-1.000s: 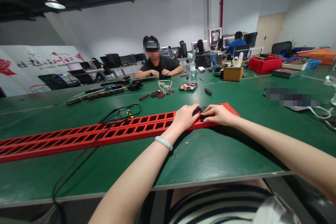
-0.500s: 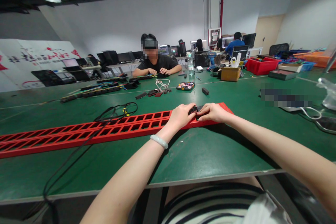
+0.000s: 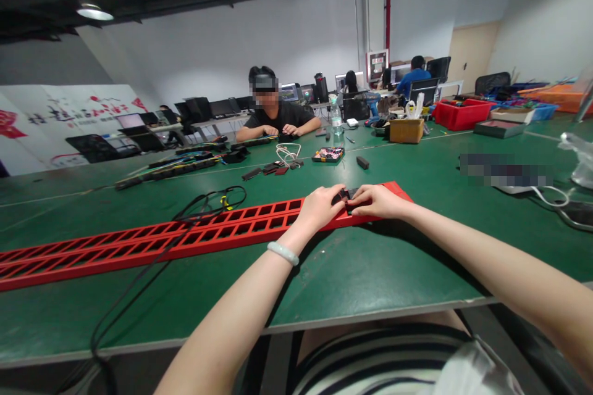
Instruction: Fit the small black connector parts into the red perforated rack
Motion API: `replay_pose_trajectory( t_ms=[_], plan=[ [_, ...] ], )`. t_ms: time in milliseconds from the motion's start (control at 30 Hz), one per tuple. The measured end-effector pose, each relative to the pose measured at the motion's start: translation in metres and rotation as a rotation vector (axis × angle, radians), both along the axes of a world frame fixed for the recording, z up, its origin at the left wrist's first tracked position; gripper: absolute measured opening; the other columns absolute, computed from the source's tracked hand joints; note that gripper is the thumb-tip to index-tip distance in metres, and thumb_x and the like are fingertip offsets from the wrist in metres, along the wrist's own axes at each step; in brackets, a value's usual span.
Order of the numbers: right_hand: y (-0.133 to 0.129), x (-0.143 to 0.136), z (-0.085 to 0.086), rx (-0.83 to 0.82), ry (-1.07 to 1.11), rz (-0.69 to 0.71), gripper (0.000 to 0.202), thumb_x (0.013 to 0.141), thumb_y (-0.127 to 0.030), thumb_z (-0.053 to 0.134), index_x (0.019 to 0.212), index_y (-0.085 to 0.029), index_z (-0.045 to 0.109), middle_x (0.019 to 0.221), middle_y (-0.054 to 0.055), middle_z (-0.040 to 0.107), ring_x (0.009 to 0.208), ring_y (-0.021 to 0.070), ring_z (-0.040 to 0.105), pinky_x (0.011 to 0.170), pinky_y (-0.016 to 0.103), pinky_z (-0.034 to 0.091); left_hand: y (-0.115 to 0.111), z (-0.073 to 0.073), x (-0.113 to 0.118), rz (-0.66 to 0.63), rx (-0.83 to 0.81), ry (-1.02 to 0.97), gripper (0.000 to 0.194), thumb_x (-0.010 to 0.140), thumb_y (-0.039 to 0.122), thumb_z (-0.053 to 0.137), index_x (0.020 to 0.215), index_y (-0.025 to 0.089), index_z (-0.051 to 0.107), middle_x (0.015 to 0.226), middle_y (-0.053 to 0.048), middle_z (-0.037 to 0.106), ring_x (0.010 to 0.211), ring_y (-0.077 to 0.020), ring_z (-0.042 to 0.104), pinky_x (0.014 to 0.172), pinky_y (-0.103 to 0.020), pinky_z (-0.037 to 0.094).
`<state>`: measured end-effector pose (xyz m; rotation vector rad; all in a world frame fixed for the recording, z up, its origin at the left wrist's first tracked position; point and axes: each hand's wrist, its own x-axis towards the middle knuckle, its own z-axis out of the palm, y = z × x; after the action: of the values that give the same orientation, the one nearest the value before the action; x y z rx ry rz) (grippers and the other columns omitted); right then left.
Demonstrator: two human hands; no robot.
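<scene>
A long red slotted frame (image 3: 259, 220) lies across the green table, from the left edge to right of centre. Near its right end, my left hand (image 3: 323, 205) has its fingers closed on a small black part (image 3: 343, 194). My right hand (image 3: 377, 200) meets it from the right, fingertips pinched at the same black part. Fingers hide most of the part. A black cable (image 3: 185, 217) with a yellow tag crosses over the frame at left.
Beyond the frame are a small tray (image 3: 328, 155), a black block (image 3: 362, 162), a white cable (image 3: 288, 153) and a bottle (image 3: 335, 116). A person (image 3: 278, 114) sits opposite. Red bin (image 3: 461, 116) and cardboard box (image 3: 406, 131) stand at back right.
The view has tilted slightly. Both hands stay at the black part near the frame's right end, with hardly any movement of the fingers.
</scene>
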<state>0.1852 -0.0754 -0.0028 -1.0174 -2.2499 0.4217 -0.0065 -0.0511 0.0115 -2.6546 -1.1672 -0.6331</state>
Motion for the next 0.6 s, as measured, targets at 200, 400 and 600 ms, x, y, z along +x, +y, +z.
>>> replay_pose_trajectory(
  t_ms=[200,400,600],
  plan=[
    [0.0034,0.0006,0.0001,-0.083,0.011,-0.035,0.031,0.069,-0.033,0.060,0.096,-0.019,0.067,0.096,0.004,0.064,0.087,0.0162,0.058,0.080,0.024,0.043,0.0002,0.0002,0.0009,0.013,0.010,0.016,0.031,0.081,0.037,0.045,0.110,0.027,0.050,0.091,-0.002,0.062,0.082,-0.0170,0.057,0.072,-0.025,0.043],
    [0.0009,-0.0007,0.0001,0.057,-0.100,-0.042,0.027,0.073,-0.032,0.056,0.094,-0.020,0.067,0.097,0.005,0.065,0.085,0.0165,0.059,0.077,0.024,0.043,0.0016,-0.0017,0.0006,0.008,0.017,-0.002,0.031,0.082,0.036,0.044,0.110,0.027,0.050,0.093,-0.002,0.061,0.084,-0.0167,0.057,0.074,-0.025,0.043],
    [-0.0035,0.0011,-0.0074,0.193,-0.133,-0.041,0.027,0.077,-0.032,0.052,0.097,-0.019,0.066,0.100,0.008,0.063,0.092,0.0182,0.055,0.083,0.029,0.041,-0.0017,0.0001,0.0031,0.002,0.012,0.007,0.031,0.082,0.037,0.044,0.110,0.027,0.050,0.094,-0.002,0.061,0.085,-0.0171,0.056,0.074,-0.025,0.042]
  ],
)
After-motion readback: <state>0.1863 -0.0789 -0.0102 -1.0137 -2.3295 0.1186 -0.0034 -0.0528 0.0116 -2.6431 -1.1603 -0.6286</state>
